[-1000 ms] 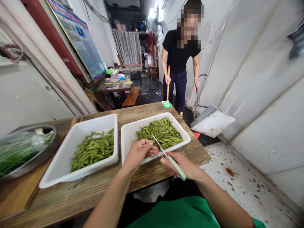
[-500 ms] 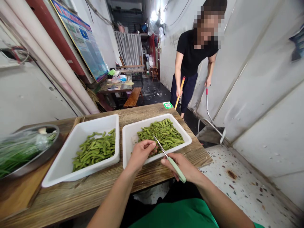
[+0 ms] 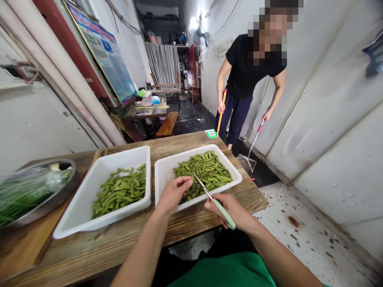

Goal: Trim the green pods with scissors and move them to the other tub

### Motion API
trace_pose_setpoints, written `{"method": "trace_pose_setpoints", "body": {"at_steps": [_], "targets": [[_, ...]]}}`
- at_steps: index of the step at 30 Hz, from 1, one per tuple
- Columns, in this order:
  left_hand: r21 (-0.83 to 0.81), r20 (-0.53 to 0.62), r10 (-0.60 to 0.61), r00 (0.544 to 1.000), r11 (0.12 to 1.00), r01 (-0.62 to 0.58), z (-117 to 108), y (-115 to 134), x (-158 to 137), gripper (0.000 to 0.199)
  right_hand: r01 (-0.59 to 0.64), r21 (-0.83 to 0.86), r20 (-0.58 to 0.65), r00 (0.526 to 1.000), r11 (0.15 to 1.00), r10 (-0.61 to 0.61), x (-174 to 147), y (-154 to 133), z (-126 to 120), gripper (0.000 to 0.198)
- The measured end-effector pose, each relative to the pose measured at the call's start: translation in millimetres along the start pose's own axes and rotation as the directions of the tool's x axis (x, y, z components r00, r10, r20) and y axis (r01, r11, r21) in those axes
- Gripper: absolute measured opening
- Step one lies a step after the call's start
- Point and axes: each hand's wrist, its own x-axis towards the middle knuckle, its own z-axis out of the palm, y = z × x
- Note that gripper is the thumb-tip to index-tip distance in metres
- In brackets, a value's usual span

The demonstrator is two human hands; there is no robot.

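In my right hand (image 3: 235,209) is a pair of scissors (image 3: 222,211) with pale green handles, its blades pointing up and left over the right white tray (image 3: 163,169). Many green soybean pods (image 3: 209,167) lie heaped in that tray. My left hand (image 3: 175,193) is over the tray's near edge, beside the blade tips, with thumb and fingers pinched together. Whatever it may hold is hidden by the fingers. To the left, another white tray (image 3: 74,199) contains more green pods (image 3: 122,191).
Both trays rest on a wooden table (image 3: 119,243). A metal bowl (image 3: 48,199) of bagged green vegetables stands on a board (image 3: 26,255) at far left. Beyond the table's right corner a person (image 3: 254,71) holds a yellow-handled stick (image 3: 221,113) and a long-handled dustpan (image 3: 248,162).
The other person's dustpan has swung left, closer to the table, and that person leans slightly right. My left fingers have shifted slightly left, away from the scissor blades.
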Motion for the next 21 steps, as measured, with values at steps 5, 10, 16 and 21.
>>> {"method": "trace_pose_setpoints", "body": {"at_steps": [5, 10, 16, 21], "targets": [[-0.269, 0.085, -0.074, 0.994, 0.959, 0.095, 1, 1, -2, 0.035, 0.053, 0.039, 0.039, 0.998, 0.998, -0.054, -1, 2, 2, 0.044], [-0.255, 0.055, -0.061, 0.997, 0.964, 0.073, 10, 4, -9, 0.031, 0.073, -0.023, 0.04, 0.997, 0.997, -0.072, -3, 0, 3, 0.044], [-0.183, 0.031, -0.028, 0.999, 0.983, 0.034, 13, 3, -12, 0.033, 0.084, -0.049, 0.041, 0.996, 0.995, -0.082, -3, -4, 3, 0.042], [-0.131, 0.035, -0.014, 0.999, 0.991, 0.018, 18, -2, -11, 0.033, 0.064, -0.031, 0.024, 0.998, 0.997, -0.063, -1, -2, 6, 0.042]]}}
